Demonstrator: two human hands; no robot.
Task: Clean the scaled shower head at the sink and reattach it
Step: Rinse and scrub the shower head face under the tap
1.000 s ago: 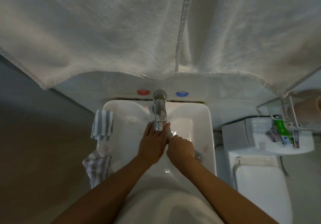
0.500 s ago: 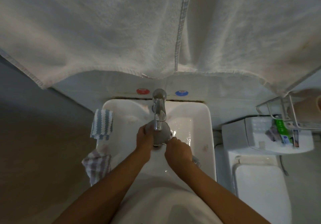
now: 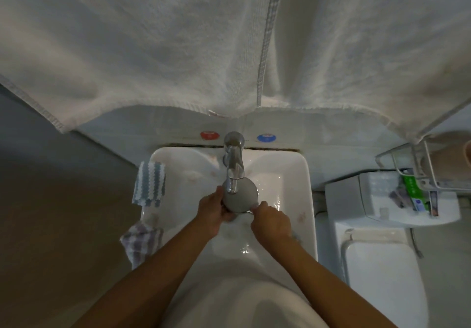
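The round grey shower head (image 3: pixel 242 196) is face up over the white sink (image 3: pixel 288 175), right under the spout of the chrome tap (image 3: pixel 234 164). My left hand (image 3: pixel 212 213) grips its left and lower edge. My right hand (image 3: pixel 271 222) is closed at its lower right edge, fingertips touching the rim; what those fingers pinch is hidden. The handle of the shower head is hidden under my hands. The basin is wet.
A blue-striped cloth (image 3: pixel 150 183) and a checked cloth (image 3: pixel 141 242) hang over the sink's left rim. White towels (image 3: pixel 178 47) hang overhead. A toilet (image 3: pixel 377 271), its cistern shelf with tubes (image 3: pixel 413 192) and a wire rack (image 3: pixel 420 164) are at the right.
My left hand dropped from the tap spout to the shower head, which has come up face up under the spout. My right hand has stayed at its lower right edge.
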